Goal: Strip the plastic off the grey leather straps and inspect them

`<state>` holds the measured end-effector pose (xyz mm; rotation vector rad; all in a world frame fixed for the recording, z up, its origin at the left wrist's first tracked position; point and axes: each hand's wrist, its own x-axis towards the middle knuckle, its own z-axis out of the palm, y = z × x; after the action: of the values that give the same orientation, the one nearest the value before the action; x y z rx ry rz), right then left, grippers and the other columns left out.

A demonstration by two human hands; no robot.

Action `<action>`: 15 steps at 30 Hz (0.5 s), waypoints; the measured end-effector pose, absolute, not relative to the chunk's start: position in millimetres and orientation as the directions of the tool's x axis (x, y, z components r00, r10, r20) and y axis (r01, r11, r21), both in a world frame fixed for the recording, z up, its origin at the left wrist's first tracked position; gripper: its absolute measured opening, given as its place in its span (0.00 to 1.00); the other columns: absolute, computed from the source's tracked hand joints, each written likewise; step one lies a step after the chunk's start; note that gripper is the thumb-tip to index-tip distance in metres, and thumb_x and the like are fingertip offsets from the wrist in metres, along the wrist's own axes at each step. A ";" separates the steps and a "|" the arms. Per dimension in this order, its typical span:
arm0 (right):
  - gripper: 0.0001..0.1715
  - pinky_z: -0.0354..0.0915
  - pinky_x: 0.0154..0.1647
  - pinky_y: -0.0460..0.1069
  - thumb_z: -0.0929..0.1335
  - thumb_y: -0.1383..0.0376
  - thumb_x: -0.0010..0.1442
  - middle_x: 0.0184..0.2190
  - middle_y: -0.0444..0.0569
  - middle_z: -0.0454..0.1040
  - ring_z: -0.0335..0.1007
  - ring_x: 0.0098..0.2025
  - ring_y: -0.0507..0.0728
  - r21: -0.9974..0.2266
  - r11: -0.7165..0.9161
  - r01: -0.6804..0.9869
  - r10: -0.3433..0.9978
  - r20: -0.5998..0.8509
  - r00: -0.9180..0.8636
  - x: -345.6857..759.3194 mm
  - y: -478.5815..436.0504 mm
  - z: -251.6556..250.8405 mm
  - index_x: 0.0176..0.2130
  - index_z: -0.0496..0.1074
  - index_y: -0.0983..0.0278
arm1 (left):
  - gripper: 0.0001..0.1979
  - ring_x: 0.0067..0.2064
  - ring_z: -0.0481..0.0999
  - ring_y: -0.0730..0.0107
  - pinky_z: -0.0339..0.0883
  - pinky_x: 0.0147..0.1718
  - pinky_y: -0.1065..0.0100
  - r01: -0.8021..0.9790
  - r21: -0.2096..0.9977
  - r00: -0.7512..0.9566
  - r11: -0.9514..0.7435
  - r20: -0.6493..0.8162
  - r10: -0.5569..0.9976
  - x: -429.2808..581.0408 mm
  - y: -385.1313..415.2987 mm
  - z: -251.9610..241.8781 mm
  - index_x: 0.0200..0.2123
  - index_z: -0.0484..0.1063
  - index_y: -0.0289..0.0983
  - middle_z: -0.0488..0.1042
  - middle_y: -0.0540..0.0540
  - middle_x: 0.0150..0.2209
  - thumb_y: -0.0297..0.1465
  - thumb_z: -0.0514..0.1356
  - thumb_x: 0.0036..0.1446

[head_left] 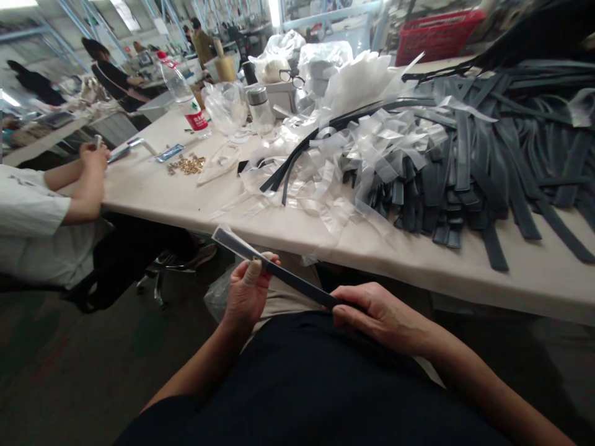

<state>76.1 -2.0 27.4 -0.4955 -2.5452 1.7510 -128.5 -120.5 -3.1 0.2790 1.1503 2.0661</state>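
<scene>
A dark grey strap (300,282) runs slantwise between my two hands, in front of the table edge. Pale, see-through film covers its far left end. My left hand (248,291) is closed on the strap near that end, its thumb and a fingertip wrapped in light coverings. Around the other end my right hand (372,313) is closed, with thumb and fingers pinching it. Beyond my hands, a big heap of similar dark straps (465,161) lies on the table. Beside the heap is a pile of clear film strips (325,179).
The table (418,266) has a pale cover. On it stand a plastic bottle (183,96), a glass jar (261,111) and small brass-coloured pieces (190,164). A person (37,210) sits at the left, hands at the table edge. A red basket (437,37) stands behind.
</scene>
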 end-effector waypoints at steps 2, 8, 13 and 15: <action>0.20 0.61 0.26 0.46 0.62 0.56 0.68 0.22 0.45 0.73 0.68 0.24 0.52 -0.913 0.315 0.260 0.295 -0.167 -0.941 78.1 -1.6 28.6 0.30 0.72 0.62 | 0.15 0.35 0.81 0.68 0.75 0.40 0.68 -0.462 0.807 -0.746 -0.369 -0.129 0.654 -136.6 -125.4 3.4 0.27 0.80 0.38 0.82 0.48 0.32 0.38 0.77 0.36; 0.21 0.60 0.23 0.46 0.61 0.56 0.67 0.21 0.45 0.73 0.67 0.22 0.52 -0.890 0.415 0.189 0.303 -0.060 -0.951 56.9 -2.2 34.6 0.27 0.71 0.62 | 0.17 0.30 0.79 0.71 0.73 0.34 0.71 -0.604 0.759 -0.623 -0.245 -0.257 0.739 -118.4 -126.5 3.6 0.30 0.81 0.37 0.81 0.48 0.30 0.40 0.76 0.38; 0.20 0.61 0.22 0.46 0.62 0.53 0.66 0.22 0.45 0.72 0.66 0.22 0.53 -0.921 0.315 0.229 0.327 -0.121 -0.937 62.2 2.1 30.2 0.30 0.72 0.61 | 0.16 0.35 0.80 0.67 0.72 0.38 0.68 -0.575 0.773 -0.648 -0.269 -0.230 0.726 -113.1 -119.7 -9.3 0.29 0.81 0.37 0.82 0.47 0.32 0.38 0.76 0.38; 0.20 0.61 0.21 0.46 0.62 0.51 0.65 0.23 0.46 0.73 0.66 0.22 0.53 -0.935 0.255 0.248 0.346 -0.151 -0.926 68.7 4.9 21.8 0.32 0.73 0.61 | 0.16 0.37 0.80 0.64 0.71 0.39 0.67 -0.562 0.800 -0.616 -0.210 -0.236 0.752 -112.6 -119.5 -18.2 0.30 0.81 0.35 0.82 0.44 0.33 0.39 0.76 0.40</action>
<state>68.7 4.9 21.8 -0.5739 -2.4204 1.7768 -112.6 -119.5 -18.2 0.2564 1.1550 1.9271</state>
